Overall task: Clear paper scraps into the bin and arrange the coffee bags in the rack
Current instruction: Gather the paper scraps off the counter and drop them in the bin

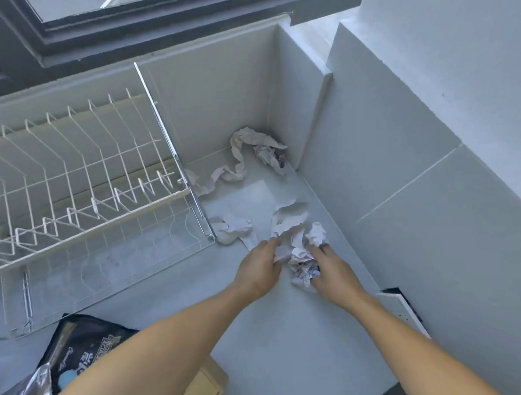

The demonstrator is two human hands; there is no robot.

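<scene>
Coffee bags (pixel 76 352) lie under my left forearm. Both my left hand (pixel 260 270) and right hand (pixel 330 270) close around one crumpled paper wad (pixel 302 261) on the counter (pixel 266 340).

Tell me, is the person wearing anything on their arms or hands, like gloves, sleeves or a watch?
No. Both forearms are bare as far as the view reaches, with no sleeves showing. The left hand and right hand have no gloves, and no watch, bracelet or ring is visible.
</scene>
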